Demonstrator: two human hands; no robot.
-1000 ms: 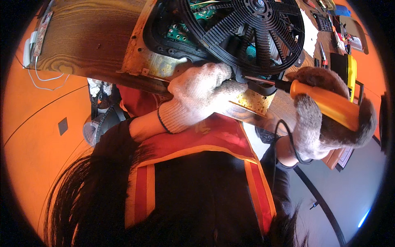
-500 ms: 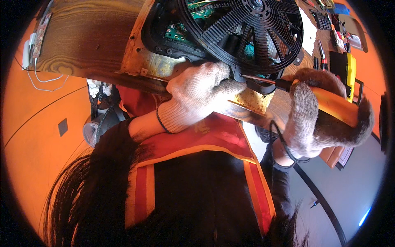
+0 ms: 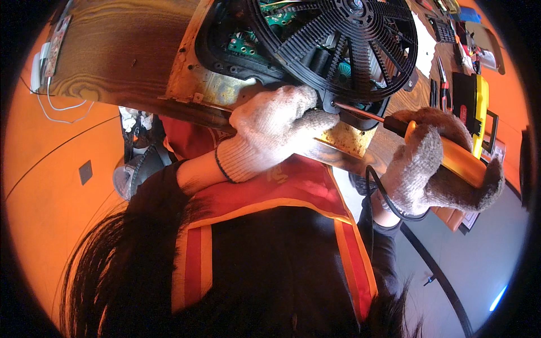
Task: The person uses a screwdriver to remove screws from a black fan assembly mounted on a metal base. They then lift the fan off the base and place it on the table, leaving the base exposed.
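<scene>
- right hand (image 3: 414, 172) was wrapped round the orange tool (image 3: 459, 158) — its tip at the fan's (image 3: 359, 23) near edge
- left hand (image 3: 276, 115) rested there too — couldn't tell if it pinched anything

Repair workshop, wooden bench (image 3: 124, 50), orange-handled tool (image 3: 462, 163), exposed circuit board (image 3: 245, 44)

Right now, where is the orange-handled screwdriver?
In the head view, the screwdriver is right of centre, held in the right hand, its shaft pointing left to just below the black fan, near the left hand.
</scene>
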